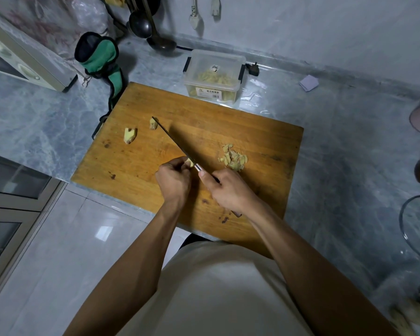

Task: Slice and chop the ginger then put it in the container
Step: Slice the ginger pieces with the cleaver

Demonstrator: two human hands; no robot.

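1. On a wooden cutting board (228,132), the left hand (174,181) pinched a small ginger piece (189,162) against the knife (172,140), gripped by the right hand (228,190).
2. Sliced ginger (233,158) lay beside the blade; two chunks (130,135) waited near the board's far left; the container (215,76) behind the board held more.
3. Ginger probably felt firm, fibrous and light, best pinned by fingertips.
4. The held piece was mostly hidden.

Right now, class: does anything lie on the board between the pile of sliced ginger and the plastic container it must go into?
Nothing visible does. The ginger slices lie on the cutting board, and bare board runs from them to the container beyond its far edge. The knife lies off to the left.
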